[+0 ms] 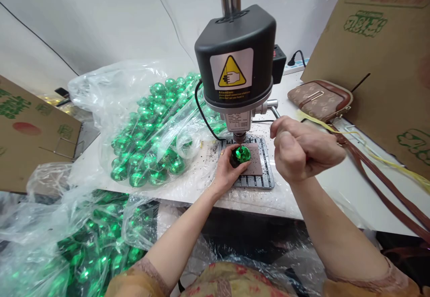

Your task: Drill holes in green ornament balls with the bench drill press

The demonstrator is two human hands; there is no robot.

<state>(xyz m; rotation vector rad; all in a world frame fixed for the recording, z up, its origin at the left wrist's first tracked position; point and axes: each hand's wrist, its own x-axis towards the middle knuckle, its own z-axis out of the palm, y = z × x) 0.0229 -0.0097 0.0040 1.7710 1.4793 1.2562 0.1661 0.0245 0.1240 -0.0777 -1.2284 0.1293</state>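
My left hand (227, 171) curls its thumb and fingers around a shiny green faceted ball (243, 154), holding it on a brownish pad (256, 165). The pad lies on the slotted metal base (268, 178) of a drill press (235, 32), with dark shavings scattered about. Directly above the ball is the chuck (239, 137); the bit's tip looks to be at or just over the ball, and I cannot tell whether it has gone in. To the right, my right hand (304, 149) is closed in a fist on the feed lever (273, 108), whose far end it hides.
Many green balls (161, 126) fill a clear plastic bag on the table's left, and another bag of green balls (97, 247) lies lower left. Cardboard boxes (33, 131) flank both sides. A brown patterned purse (319, 100) with a long strap (386, 189) is at right.
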